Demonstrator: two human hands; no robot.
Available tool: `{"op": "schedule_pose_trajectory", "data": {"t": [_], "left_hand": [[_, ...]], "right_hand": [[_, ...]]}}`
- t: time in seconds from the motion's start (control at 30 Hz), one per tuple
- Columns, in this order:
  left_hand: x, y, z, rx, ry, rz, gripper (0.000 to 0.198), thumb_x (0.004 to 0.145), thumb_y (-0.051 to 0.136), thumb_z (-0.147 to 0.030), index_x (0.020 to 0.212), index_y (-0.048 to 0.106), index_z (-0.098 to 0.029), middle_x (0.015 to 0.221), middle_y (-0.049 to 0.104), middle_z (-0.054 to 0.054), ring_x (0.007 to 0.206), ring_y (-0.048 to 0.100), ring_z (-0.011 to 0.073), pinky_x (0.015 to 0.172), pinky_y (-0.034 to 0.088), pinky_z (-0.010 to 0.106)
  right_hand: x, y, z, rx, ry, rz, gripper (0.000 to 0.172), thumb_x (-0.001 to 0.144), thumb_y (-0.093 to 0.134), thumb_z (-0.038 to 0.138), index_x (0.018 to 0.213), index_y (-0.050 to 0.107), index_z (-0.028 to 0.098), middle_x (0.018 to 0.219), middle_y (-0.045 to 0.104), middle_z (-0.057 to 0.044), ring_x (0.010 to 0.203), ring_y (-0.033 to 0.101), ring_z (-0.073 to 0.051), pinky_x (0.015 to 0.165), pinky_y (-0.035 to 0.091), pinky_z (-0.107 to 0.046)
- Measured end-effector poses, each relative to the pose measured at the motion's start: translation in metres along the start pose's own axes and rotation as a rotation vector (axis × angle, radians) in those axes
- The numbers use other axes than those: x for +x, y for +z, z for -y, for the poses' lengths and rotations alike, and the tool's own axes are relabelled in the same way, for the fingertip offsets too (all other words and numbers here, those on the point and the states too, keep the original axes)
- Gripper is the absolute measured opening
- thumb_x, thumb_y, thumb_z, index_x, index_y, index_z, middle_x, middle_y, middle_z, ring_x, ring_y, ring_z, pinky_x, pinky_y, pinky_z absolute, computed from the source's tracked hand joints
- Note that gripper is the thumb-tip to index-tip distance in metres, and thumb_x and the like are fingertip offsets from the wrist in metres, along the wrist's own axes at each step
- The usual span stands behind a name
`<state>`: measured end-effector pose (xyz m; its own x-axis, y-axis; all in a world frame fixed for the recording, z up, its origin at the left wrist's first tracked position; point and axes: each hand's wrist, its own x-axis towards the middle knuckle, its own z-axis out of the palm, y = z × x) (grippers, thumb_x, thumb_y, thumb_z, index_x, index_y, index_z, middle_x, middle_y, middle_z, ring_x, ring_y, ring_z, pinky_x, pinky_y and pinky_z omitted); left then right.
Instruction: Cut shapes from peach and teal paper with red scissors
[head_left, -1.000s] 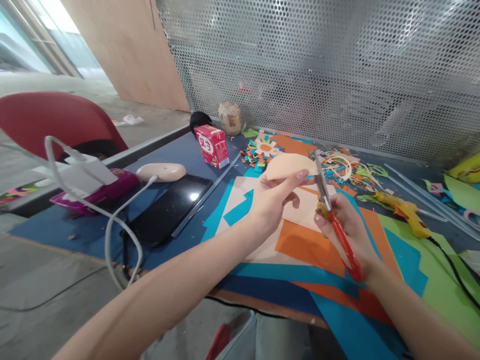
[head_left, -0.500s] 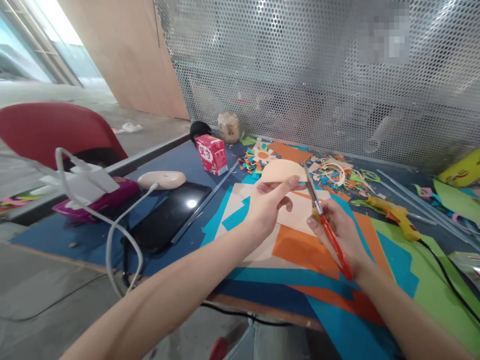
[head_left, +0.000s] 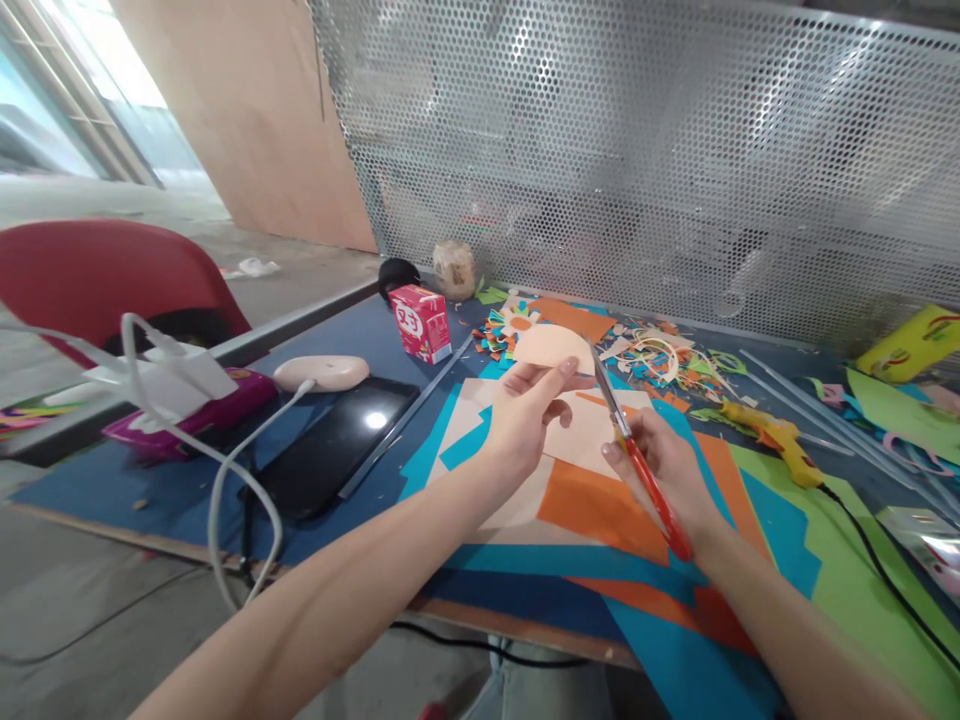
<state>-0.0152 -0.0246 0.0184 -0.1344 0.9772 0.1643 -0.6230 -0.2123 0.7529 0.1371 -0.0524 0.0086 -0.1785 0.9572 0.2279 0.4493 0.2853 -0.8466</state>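
A pale cream piece of paper (head_left: 551, 346) with a rounded edge is pinched between the thumb and fingers of my left hand (head_left: 529, 405). My right hand (head_left: 664, 465) is closed round the red handles of a pair of scissors (head_left: 616, 412). The scissor blades point up and away, at the right edge of the cream piece; I cannot tell whether they touch it. Below both hands lie cream sheets (head_left: 581, 430), an orange sheet (head_left: 592, 508) and blue sheets (head_left: 547, 560). Behind the cream piece sits a paper flower (head_left: 519, 320) among fringed strips.
Paper scraps (head_left: 660, 355) are heaped at the back. A yellow glue gun (head_left: 776, 440) lies on green paper (head_left: 847, 560) at right. Left are a phone (head_left: 337, 445), a white cable (head_left: 217, 470) and a pink box (head_left: 420, 322). A perforated metal screen (head_left: 600, 150) stands behind.
The view has shifted slightly, so the whole scene sits a little differently. My hands keep their hold on the cream paper and scissors, with the blades still at its right edge.
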Motion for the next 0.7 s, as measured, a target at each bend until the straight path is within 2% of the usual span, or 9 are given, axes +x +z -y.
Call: {"op": "schedule_pose_trajectory", "data": {"t": [0.27, 0.43, 0.7], "left_hand": [[-0.0004, 0.0008, -0.0007, 0.037, 0.084, 0.005, 0.028, 0.061, 0.082, -0.031, 0.071, 0.06, -0.016, 0.062, 0.064, -0.002, 0.062, 0.071, 0.0156, 0.036, 0.033, 0.017], [-0.0005, 0.002, -0.0018, 0.067, 0.115, 0.006, 0.029, 0.057, 0.083, -0.031, 0.066, 0.061, -0.015, 0.055, 0.06, -0.003, 0.056, 0.068, 0.0149, 0.033, 0.033, 0.016], [-0.001, 0.0033, -0.002, 0.071, 0.118, 0.036, 0.025, 0.058, 0.082, -0.028, 0.068, 0.063, -0.015, 0.061, 0.062, -0.002, 0.048, 0.062, 0.0103, 0.031, 0.033, 0.015]], "right_hand": [[0.0009, 0.0003, -0.0012, -0.012, -0.032, 0.008, 0.039, 0.075, 0.066, 0.053, 0.071, 0.041, 0.024, 0.057, 0.043, 0.006, 0.05, 0.041, -0.01, 0.045, 0.032, -0.024], [-0.0005, -0.0001, 0.0041, 0.01, 0.032, 0.059, 0.041, 0.075, 0.063, 0.059, 0.073, 0.041, 0.024, 0.057, 0.042, 0.007, 0.044, 0.038, -0.009, 0.04, 0.032, -0.023], [-0.0001, 0.0005, 0.0006, 0.044, 0.065, 0.082, 0.043, 0.074, 0.062, 0.061, 0.076, 0.041, 0.024, 0.059, 0.045, 0.007, 0.039, 0.037, -0.007, 0.037, 0.032, -0.023]]}}
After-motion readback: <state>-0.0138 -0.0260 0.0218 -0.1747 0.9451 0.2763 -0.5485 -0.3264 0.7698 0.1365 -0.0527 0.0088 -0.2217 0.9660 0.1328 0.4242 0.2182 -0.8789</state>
